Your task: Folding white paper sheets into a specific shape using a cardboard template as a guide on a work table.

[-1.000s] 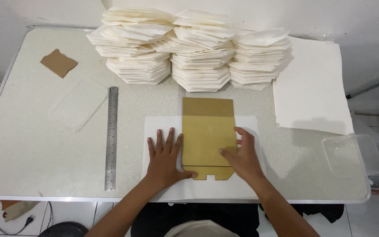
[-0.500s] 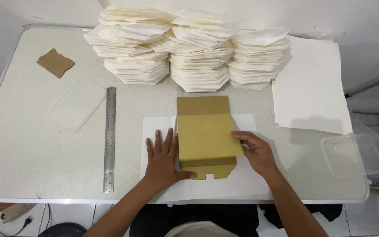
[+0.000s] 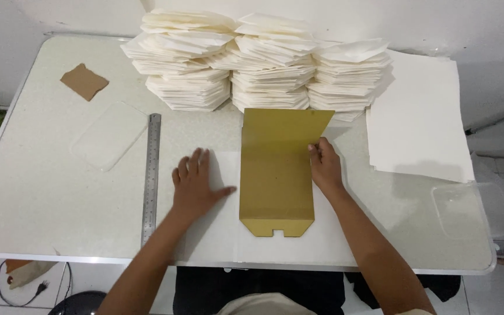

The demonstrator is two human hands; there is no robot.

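Pressing flat, my left hand lies with fingers spread and palm down on the white paper sheet at the lower centre of the frame, holding nothing, thumb pointing toward the cardboard. My right hand is closed in a pinch on the right edge of the mustard-yellow cardboard template, fingertips curled over that edge just below its slanted upper corner. I see the template lying lengthwise on the sheet in the middle of the frame, its notched end toward the bottom edge and its top end close to the stacks.

Behind it, across the upper centre, stand three tall stacks of folded white paper bags, side by side and touching. A loose pile of flat white sheets lies at the right, its corner overhanging slightly toward the table edge. A steel ruler runs up and down the frame left of my left hand, well apart from the template. Further left lies a clear plastic lid, and in the upper left a small brown cardboard scrap. Another clear plastic container sits at the lower right corner of the white table.
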